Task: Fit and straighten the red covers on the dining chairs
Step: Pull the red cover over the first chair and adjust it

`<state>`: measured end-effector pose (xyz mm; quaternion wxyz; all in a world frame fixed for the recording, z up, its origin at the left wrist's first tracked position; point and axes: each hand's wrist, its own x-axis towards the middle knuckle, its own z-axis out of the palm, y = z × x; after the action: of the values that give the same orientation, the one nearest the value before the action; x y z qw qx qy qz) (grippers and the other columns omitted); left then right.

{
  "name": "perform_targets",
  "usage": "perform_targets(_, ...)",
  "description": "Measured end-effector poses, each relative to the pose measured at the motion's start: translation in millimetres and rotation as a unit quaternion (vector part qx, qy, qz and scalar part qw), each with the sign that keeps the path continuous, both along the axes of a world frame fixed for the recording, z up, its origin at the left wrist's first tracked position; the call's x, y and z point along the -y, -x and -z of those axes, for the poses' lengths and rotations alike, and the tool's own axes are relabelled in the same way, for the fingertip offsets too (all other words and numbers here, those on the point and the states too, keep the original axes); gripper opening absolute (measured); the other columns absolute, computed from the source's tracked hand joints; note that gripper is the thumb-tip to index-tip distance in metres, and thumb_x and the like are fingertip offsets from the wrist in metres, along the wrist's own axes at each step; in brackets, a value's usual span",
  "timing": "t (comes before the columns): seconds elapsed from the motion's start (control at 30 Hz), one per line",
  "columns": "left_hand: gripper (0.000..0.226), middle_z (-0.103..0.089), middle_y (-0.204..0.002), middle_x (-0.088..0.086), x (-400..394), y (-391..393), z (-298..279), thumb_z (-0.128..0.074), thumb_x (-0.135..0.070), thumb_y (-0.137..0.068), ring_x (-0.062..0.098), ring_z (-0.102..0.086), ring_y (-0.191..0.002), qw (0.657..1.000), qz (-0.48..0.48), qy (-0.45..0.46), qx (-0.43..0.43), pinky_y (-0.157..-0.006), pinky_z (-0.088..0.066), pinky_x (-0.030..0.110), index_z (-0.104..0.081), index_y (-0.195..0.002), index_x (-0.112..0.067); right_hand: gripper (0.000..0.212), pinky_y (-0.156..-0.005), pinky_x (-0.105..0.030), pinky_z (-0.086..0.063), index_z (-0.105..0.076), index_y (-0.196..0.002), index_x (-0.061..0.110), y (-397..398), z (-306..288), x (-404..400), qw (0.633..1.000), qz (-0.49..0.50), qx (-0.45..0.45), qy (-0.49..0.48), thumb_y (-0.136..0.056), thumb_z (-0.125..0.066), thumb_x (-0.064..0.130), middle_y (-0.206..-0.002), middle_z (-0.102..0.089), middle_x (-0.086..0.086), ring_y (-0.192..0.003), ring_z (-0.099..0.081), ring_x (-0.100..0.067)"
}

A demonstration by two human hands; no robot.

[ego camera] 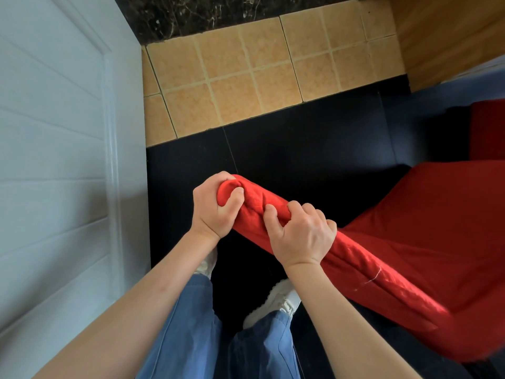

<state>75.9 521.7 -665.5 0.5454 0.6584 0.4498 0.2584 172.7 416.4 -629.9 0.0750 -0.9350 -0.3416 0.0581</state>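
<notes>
Both grips, left hand (216, 206) and right hand (299, 233), around red cover (369, 258) top edge.

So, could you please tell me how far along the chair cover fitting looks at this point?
Done: the red cover already lies over the chair's seat, and a second red-covered surface shows at the right edge. In hand: the left hand grips the bunched corner of the padded top edge while the right hand holds it beside that. Left: the gathered corner needs pulling smooth; other chairs are out of view.
</notes>
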Motion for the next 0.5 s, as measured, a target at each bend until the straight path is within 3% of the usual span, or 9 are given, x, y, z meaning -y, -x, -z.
perform_targets(0.2, 0.024, -0.053, -0.063, -0.016, -2, -3, -2, -0.043, -0.036, -0.077, -0.001, -0.054, -0.063, 0.999, 0.004, -0.031, -0.02, -0.062, -0.036, 0.005, -0.055, -0.067, -0.018, 0.057, -0.06, -0.036, -0.036, -0.051, -0.05, 0.011, -2, -2, -1, 1.0, 0.016, -0.016, -0.007, -0.079, -0.04, 0.059, -0.048, -0.047, -0.002, -0.047, -0.043, -0.022)
perform_targets(0.5, 0.026, -0.044, -0.057, -0.014, 2, -9, -19, -0.041, -0.036, -0.077, 0.001, -0.046, -0.055, 0.997, 0.011, -0.073, -0.02, -0.059, -0.031, 0.008, -0.048, -0.061, -0.017, 0.055, -0.059, -0.032, -0.029, -0.037, -0.048, 0.017, -10, -17, 4, 0.998, 0.036, -0.019, -0.038, -0.075, -0.04, 0.064, -0.047, -0.04, 0.004, -0.046, -0.037, -0.017)
